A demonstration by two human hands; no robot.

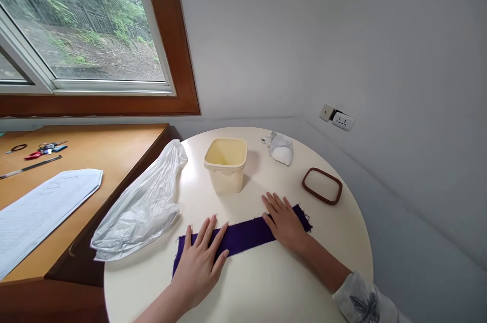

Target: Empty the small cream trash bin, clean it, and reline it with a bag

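Observation:
A long strip of dark purple cloth (pixel 247 236) with frayed ends lies flat across the round cream table (pixel 262 287). My left hand (pixel 200 262) rests on its left part, fingers spread, palm down. Over the right part lies my right hand (pixel 284 221), also flat with its fingers apart. Neither hand grips anything. Behind the cloth stands a cream plastic tub (pixel 227 181) without a lid, its inside looking bare where it shows. To the right of my right hand is a brown rounded rectangular frame (pixel 322 186).
A crumpled clear plastic bag (pixel 146 211) hangs over the table's left edge. Near the back sits a small bag with white contents (pixel 281 149). On the wooden desk (pixel 114 145) at left are papers (pixel 49 206), keys (pixel 46 148) and a black-and-silver stick (pixel 30 167). Walls border the table behind and right.

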